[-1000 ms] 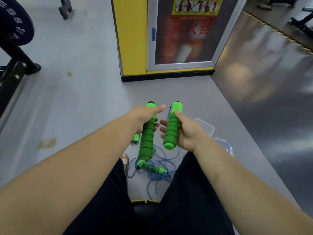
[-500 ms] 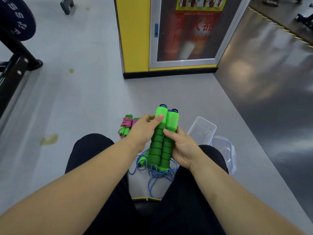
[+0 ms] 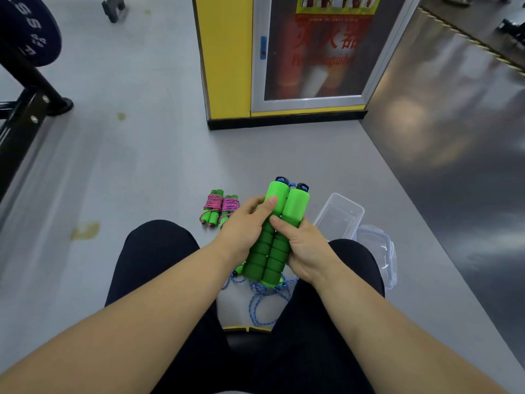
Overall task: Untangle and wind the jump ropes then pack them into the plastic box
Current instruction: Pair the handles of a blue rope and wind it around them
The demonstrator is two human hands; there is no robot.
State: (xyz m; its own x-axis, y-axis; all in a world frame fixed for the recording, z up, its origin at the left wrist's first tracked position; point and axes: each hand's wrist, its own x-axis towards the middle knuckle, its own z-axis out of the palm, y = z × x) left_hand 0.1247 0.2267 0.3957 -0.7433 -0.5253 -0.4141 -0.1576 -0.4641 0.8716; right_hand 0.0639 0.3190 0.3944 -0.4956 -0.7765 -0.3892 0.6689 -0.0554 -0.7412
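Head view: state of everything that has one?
green handles, side by side, held in both hands.
left hand, grips handles.
right hand, grips handles.
blue rope, loose, tangled on floor.
pink ropes, wound, on floor.
plastic box, open, looks empty.
lid, off, beside box.

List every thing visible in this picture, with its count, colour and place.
foam handles: 2, green, side by side, gripped by both hands
loose rope: 1, blue, on the floor under the handles
wound ropes: 2 bundles, pink cord on green handles, floor left of the hands
plastic box: 1, clear, open, floor right of the hands
lid: 1, clear, floor beside the box
cabinet: 1, yellow, glass door, ahead
weight plate: 1, dark, top left
left hand: 1, grips the handles
right hand: 1, grips the handles
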